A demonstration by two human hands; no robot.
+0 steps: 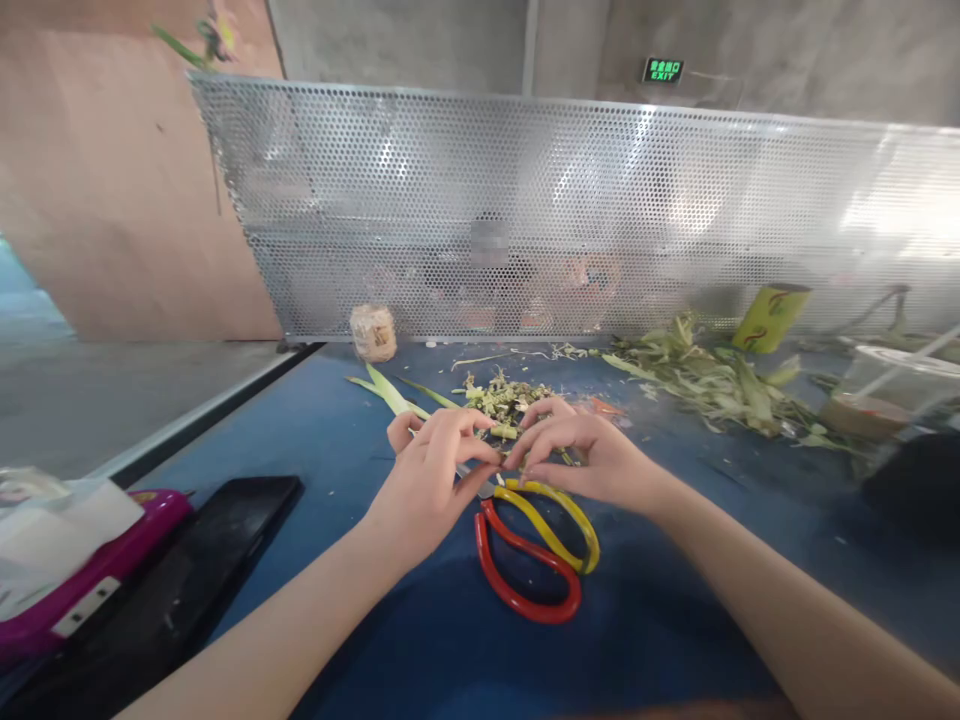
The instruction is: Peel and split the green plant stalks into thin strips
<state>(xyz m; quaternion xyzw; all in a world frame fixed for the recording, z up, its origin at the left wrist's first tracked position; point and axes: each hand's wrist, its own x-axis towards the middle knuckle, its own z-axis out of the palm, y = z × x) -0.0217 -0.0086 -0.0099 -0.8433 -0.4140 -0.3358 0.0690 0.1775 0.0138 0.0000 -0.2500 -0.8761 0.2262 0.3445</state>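
My left hand point(439, 465) and my right hand point(577, 450) meet over the middle of the blue table, fingertips pinched close together. Whatever is between them is too small and too hidden to make out. Under and just in front of the fingers lies a pair of scissors point(529, 601) with one red and one yellow handle; its blades are mostly covered by my left hand. A long green leaf point(391, 392) sticks out beyond my left fingers, and I cannot tell whether it is held. Behind the fingertips is a small heap of green plant scraps point(510, 396).
Husk-like leaves point(705, 385) are piled at the back right, near a yellow-green container point(771, 318) and a clear plastic cup point(900, 385). A ball of twine point(373, 333) sits by the perforated metal screen point(450, 180). At left are a black tray-like object point(247, 510) and a magenta box point(161, 515) with tissues.
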